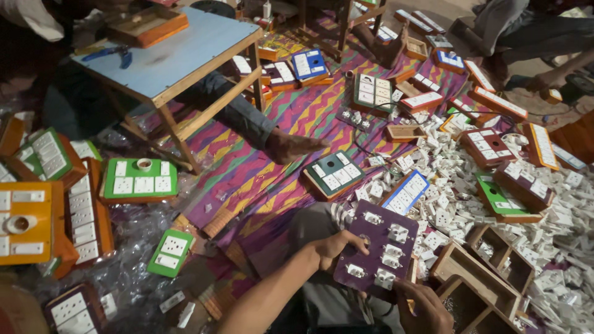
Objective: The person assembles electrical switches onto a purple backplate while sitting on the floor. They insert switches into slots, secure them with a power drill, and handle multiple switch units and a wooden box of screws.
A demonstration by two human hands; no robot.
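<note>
1. A striped mat (pixel 297 117) in pink, purple, yellow and green covers the floor from the centre up to 12 o'clock.
2. A wooden table with a blue top (pixel 179 55) stands at 11 o'clock; blue-handled pliers (pixel 111 54) and a shallow wooden box (pixel 148 25) lie on it. Another person's bare foot (pixel 294 145) rests on the mat just beside one table leg.
3. A heap of loose white switches and sockets (pixel 451 198) spreads from 3 to 4 o'clock, with finished boards lying among them.
4. Empty wooden boxes (pixel 489 272) sit at 5 o'clock, just right of the hands.
5. A green switch board (pixel 137 180) lies at 9 o'clock, an orange one (pixel 25 222) at the left edge.
6. The purple board (pixel 378 247), fitted with white switches and sockets, is held tilted at 6 o'clock, above the person's lap.
7. The left hand (pixel 334 247) grips the purple board's left edge, thumb on its face and fingers curled behind.
8. The right hand (pixel 427 309) grasps its lower right corner, fingers bent around the edge.
</note>
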